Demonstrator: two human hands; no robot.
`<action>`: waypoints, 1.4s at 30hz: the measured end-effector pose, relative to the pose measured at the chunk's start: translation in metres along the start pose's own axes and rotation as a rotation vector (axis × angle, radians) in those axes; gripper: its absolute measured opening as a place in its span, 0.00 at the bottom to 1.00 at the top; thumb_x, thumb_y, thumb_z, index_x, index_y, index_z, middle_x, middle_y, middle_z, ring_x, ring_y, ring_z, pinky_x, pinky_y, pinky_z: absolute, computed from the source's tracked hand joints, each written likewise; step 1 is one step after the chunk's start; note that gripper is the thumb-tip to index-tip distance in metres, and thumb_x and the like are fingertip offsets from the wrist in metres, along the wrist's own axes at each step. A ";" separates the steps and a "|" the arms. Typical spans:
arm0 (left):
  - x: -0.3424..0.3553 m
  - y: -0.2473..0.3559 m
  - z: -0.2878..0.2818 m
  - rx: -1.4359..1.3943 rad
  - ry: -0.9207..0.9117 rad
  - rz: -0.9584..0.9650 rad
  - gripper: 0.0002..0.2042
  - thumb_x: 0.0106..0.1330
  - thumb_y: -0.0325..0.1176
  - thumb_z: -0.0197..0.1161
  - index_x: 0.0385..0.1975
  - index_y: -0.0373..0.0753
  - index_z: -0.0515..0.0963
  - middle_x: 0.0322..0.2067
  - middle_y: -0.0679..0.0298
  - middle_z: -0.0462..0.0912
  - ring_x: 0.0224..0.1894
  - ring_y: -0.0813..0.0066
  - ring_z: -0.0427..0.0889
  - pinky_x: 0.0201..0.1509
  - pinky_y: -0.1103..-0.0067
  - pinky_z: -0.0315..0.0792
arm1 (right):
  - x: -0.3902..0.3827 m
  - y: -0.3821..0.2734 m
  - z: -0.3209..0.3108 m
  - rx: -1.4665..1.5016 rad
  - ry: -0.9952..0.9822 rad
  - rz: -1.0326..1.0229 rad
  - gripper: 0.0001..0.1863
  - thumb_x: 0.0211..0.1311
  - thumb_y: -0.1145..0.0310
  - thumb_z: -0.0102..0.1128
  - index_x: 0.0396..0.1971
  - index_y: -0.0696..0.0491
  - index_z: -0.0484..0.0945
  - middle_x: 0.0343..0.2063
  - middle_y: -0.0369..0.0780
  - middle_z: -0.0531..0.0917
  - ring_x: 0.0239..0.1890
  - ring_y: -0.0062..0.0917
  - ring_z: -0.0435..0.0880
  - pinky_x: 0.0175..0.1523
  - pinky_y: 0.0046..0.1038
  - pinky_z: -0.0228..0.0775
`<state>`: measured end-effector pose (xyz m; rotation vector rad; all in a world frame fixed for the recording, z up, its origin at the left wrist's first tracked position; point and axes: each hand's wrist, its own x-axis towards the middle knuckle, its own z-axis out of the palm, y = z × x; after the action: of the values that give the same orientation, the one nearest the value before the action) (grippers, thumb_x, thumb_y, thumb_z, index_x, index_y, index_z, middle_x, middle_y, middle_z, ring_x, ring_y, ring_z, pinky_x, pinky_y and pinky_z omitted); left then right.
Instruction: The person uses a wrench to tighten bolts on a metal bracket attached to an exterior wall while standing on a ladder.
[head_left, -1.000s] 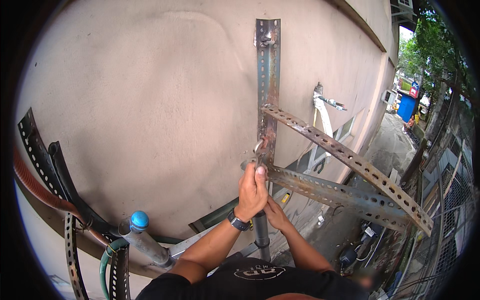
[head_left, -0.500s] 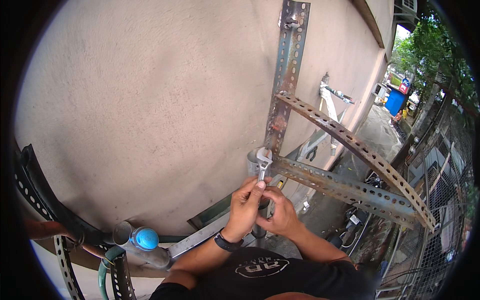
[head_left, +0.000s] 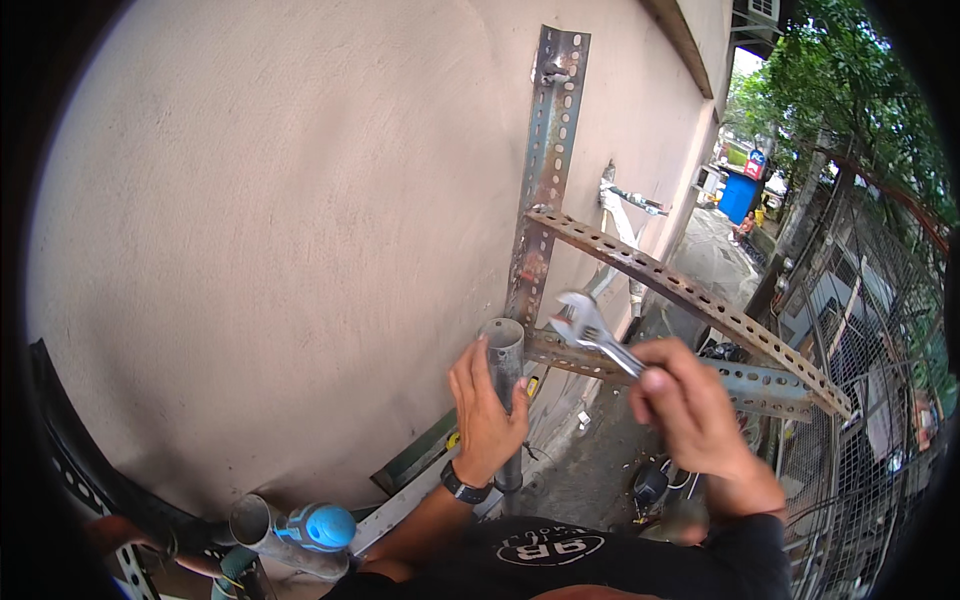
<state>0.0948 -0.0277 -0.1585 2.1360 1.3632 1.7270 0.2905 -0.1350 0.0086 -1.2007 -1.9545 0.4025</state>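
Note:
In my right hand [head_left: 692, 408] is a silver adjustable wrench [head_left: 590, 328], its jaw end pointing up and left, apart from the pipe. My left hand [head_left: 486, 412], with a dark band at the wrist, is wrapped round an upright grey metal pipe [head_left: 506, 355], fingers on one side and thumb on the other. The pipe's round top end is open, with a small hole near the rim. Just behind the wrench stands a rusty bracket of slotted angle bars [head_left: 550, 165], fixed to the wall, with a slanting brace [head_left: 690, 290] and a lower arm [head_left: 765, 390].
A beige wall [head_left: 290, 230] fills the left. At lower left are another open pipe end [head_left: 252, 518], a blue round-ended object [head_left: 326, 527] and black slotted bars [head_left: 75, 480]. Wire mesh fencing [head_left: 850, 400] runs along the right, with a paved passage [head_left: 690, 240] beyond.
Both hands were together at the wrench near the pipe top. Now the right hand has carried the wrench away to the right, and the left hand grips the pipe. The view has shifted slightly.

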 end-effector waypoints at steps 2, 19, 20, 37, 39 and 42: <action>-0.013 -0.013 0.019 -0.201 0.072 -0.112 0.39 0.64 0.28 0.66 0.72 0.27 0.52 0.61 0.37 0.63 0.64 0.41 0.66 0.71 0.57 0.60 | -0.026 -0.028 -0.039 -0.108 -0.003 0.076 0.12 0.80 0.66 0.47 0.52 0.57 0.74 0.21 0.35 0.78 0.22 0.20 0.78 0.29 0.25 0.69; -0.043 -0.043 0.064 -0.425 0.032 -0.414 0.38 0.64 0.35 0.72 0.65 0.23 0.56 0.58 0.35 0.68 0.61 0.41 0.72 0.67 0.58 0.65 | 0.219 -0.087 -0.113 -0.637 0.183 -0.046 0.16 0.77 0.66 0.45 0.56 0.55 0.76 0.25 0.31 0.70 0.23 0.14 0.63 0.27 0.23 0.58; -0.042 -0.042 0.062 -0.412 0.030 -0.417 0.37 0.65 0.35 0.71 0.65 0.23 0.56 0.58 0.35 0.68 0.61 0.42 0.72 0.67 0.58 0.65 | 0.217 -0.092 -0.106 -0.590 0.170 -0.005 0.16 0.77 0.66 0.45 0.57 0.55 0.76 0.24 0.31 0.70 0.21 0.14 0.63 0.25 0.23 0.57; -0.046 -0.043 0.064 -0.442 0.023 -0.416 0.35 0.66 0.33 0.70 0.65 0.24 0.56 0.59 0.38 0.69 0.62 0.49 0.72 0.68 0.62 0.64 | 0.222 -0.116 -0.076 -0.726 0.059 0.155 0.20 0.74 0.67 0.42 0.60 0.57 0.73 0.31 0.39 0.76 0.23 0.19 0.68 0.27 0.25 0.66; -0.046 -0.042 0.065 -0.446 0.031 -0.399 0.35 0.65 0.33 0.70 0.65 0.23 0.56 0.58 0.37 0.69 0.62 0.46 0.72 0.68 0.61 0.64 | 0.222 -0.118 -0.076 -0.741 0.078 0.181 0.20 0.74 0.66 0.42 0.60 0.58 0.73 0.31 0.39 0.76 0.23 0.19 0.69 0.27 0.25 0.67; -0.046 -0.042 0.066 -0.460 0.045 -0.372 0.36 0.65 0.34 0.71 0.64 0.23 0.57 0.57 0.35 0.69 0.61 0.41 0.72 0.67 0.59 0.64 | 0.225 -0.114 -0.076 -0.687 0.110 0.219 0.20 0.74 0.66 0.42 0.59 0.59 0.73 0.31 0.40 0.77 0.22 0.20 0.71 0.25 0.24 0.66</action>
<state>0.1259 -0.0027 -0.2402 1.5048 1.1375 1.7292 0.2254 -0.0092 0.2310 -1.8291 -1.9248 -0.2578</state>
